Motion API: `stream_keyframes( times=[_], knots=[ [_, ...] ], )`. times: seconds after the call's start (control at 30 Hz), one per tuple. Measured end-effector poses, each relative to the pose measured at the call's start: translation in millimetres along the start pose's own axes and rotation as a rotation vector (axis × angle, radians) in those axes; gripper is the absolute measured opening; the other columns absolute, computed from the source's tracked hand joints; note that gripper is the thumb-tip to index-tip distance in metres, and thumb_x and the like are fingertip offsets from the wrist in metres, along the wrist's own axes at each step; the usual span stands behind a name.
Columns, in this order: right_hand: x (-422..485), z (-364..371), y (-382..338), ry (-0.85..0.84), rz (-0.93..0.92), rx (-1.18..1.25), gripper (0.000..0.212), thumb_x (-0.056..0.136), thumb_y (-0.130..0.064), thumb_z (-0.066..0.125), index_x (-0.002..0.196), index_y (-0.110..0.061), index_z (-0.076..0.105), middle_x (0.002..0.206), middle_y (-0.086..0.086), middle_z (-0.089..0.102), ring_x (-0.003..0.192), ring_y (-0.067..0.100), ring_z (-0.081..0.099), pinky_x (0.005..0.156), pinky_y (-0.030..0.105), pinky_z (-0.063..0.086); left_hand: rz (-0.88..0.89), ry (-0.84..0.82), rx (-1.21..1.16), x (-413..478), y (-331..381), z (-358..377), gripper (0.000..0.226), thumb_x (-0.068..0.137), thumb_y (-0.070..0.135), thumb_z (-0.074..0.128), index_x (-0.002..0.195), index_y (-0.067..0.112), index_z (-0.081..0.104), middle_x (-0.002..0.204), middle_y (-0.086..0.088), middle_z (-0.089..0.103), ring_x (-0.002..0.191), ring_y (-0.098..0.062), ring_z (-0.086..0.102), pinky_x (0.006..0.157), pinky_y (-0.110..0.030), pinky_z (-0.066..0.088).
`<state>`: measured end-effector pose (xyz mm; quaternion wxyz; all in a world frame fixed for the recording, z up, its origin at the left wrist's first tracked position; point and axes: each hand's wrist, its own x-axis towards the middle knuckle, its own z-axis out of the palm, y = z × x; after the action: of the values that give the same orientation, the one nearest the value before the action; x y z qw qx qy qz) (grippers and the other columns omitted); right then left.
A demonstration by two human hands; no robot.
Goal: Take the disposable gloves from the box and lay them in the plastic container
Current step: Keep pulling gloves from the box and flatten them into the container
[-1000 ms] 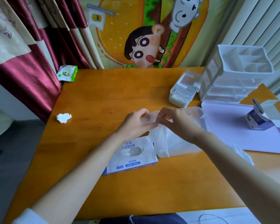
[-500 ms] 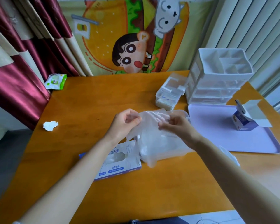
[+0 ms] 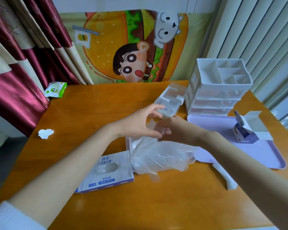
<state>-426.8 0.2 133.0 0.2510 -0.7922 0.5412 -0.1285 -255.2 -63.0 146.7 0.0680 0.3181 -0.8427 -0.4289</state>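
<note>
The blue-and-white glove box [image 3: 105, 171] lies flat on the wooden table, its oval opening facing up. Just to its right stands the clear plastic container [image 3: 128, 145], heaped with clear disposable gloves [image 3: 160, 156] that spill over its near side. My left hand [image 3: 140, 123] hovers above the container's far end with its fingers spread and nothing in it. My right hand [image 3: 176, 130] is low over the pile, fingers curled round a thin clear glove [image 3: 150, 126] that stretches toward my left hand.
A lilac tray [image 3: 264, 156] on the right carries an opened small blue carton [image 3: 244, 135]. Behind it stand a white drawer organiser [image 3: 219, 90] and a clear small box [image 3: 170, 100]. A crumpled tissue [image 3: 45, 133] and a wipes pack [image 3: 56, 89] lie at the left.
My left hand has let go of the glove and spread its fingers. The glove has come down from between both hands onto the pile in the container.
</note>
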Motion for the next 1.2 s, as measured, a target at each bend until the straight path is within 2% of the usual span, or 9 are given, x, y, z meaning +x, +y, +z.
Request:
stream_keyframes(
  times=[0.1, 0.2, 0.4, 0.5, 0.63, 0.83, 0.93, 1.07, 1.2],
  knots=[
    [-1, -5, 6, 0.11, -0.001, 0.02, 0.021, 0.077, -0.016, 0.077, 0.081, -0.023, 0.058, 0.071, -0.014, 0.054, 0.067, 0.01, 0.051, 0.065, 0.021, 0.042, -0.046, 0.044, 0.095, 8, -3, 2, 0.032, 0.08, 0.017, 0.076, 0.109, 0.018, 0.063, 0.091, 0.012, 0.066, 0.082, 0.002, 0.058, 0.07, -0.01, 0.042],
    [-1, -5, 21, 0.092, 0.111, 0.049, 0.029, 0.073, -0.026, 0.08, 0.095, -0.019, 0.062, 0.09, -0.008, 0.067, 0.078, 0.007, 0.06, 0.073, 0.019, 0.048, -0.08, 0.165, 0.163, 10, -11, 0, 0.005, 0.083, 0.018, 0.072, 0.087, 0.018, 0.07, 0.08, 0.017, 0.061, 0.073, 0.007, 0.051, 0.065, -0.011, 0.035],
    [7, -14, 41, 0.309, 0.205, -0.037, 0.019, 0.078, -0.017, 0.075, 0.095, -0.011, 0.068, 0.094, 0.005, 0.069, 0.084, 0.023, 0.062, 0.071, 0.029, 0.046, -0.077, 0.361, 0.27, 16, -13, -18, 0.01, 0.087, 0.018, 0.067, 0.08, 0.021, 0.061, 0.087, 0.009, 0.06, 0.092, -0.009, 0.056, 0.08, -0.024, 0.046],
    [8, -29, 35, 0.572, 0.078, 0.012, 0.018, 0.078, 0.002, 0.066, 0.088, -0.013, 0.067, 0.083, -0.003, 0.065, 0.075, 0.014, 0.059, 0.066, 0.017, 0.045, 0.044, 0.622, 0.379, 15, -5, -26, 0.019, 0.087, 0.015, 0.068, 0.077, 0.021, 0.052, 0.085, 0.007, 0.055, 0.086, -0.013, 0.055, 0.071, -0.019, 0.044],
    [2, -33, 33, 0.726, -0.125, -0.092, 0.005, 0.085, -0.005, 0.065, 0.086, -0.009, 0.065, 0.084, -0.002, 0.06, 0.077, 0.014, 0.055, 0.07, 0.022, 0.046, 0.208, 0.73, 0.48, 2, -4, -15, 0.025, 0.08, 0.002, 0.07, 0.075, 0.017, 0.051, 0.08, 0.007, 0.051, 0.078, -0.013, 0.054, 0.078, -0.015, 0.033],
    [-9, 17, 65, 0.405, -0.186, -0.228, 0.006, 0.087, -0.013, 0.059, 0.091, -0.011, 0.063, 0.086, 0.002, 0.063, 0.078, 0.021, 0.058, 0.065, 0.033, 0.048, 0.15, 0.454, 0.589, -6, -54, 34, 0.033, 0.064, -0.008, 0.073, 0.07, 0.017, 0.053, 0.073, 0.007, 0.052, 0.071, -0.014, 0.05, 0.072, -0.032, 0.041],
    [-6, 51, 79, 0.198, -0.149, -0.247, 0.012, 0.088, -0.008, 0.057, 0.099, -0.01, 0.063, 0.087, 0.004, 0.064, 0.078, 0.024, 0.06, 0.062, 0.04, 0.052, 0.062, 0.211, 0.642, -3, -69, 54, 0.02, 0.083, 0.001, 0.06, 0.081, 0.02, 0.053, 0.085, 0.009, 0.049, 0.084, -0.013, 0.047, 0.089, -0.031, 0.038],
    [4, 80, 86, -0.063, -0.02, -0.239, 0.028, 0.098, -0.008, 0.045, 0.124, -0.015, 0.053, 0.106, 0.002, 0.06, 0.101, 0.018, 0.054, 0.079, 0.029, 0.044, -0.031, -0.019, 0.75, 8, -86, 74, 0.016, 0.093, 0.005, 0.048, 0.098, 0.018, 0.056, 0.103, 0.004, 0.054, 0.1, -0.016, 0.049, 0.089, -0.024, 0.028],
    [13, 94, 90, -0.237, 0.092, -0.16, 0.03, 0.097, -0.007, 0.046, 0.124, -0.015, 0.052, 0.106, 0.003, 0.061, 0.095, 0.019, 0.056, 0.08, 0.029, 0.045, -0.076, -0.176, 0.876, 23, -98, 89, 0.024, 0.09, -0.005, 0.049, 0.106, 0.012, 0.057, 0.109, -0.005, 0.057, 0.104, -0.023, 0.052, 0.091, -0.03, 0.031]
  ],
)
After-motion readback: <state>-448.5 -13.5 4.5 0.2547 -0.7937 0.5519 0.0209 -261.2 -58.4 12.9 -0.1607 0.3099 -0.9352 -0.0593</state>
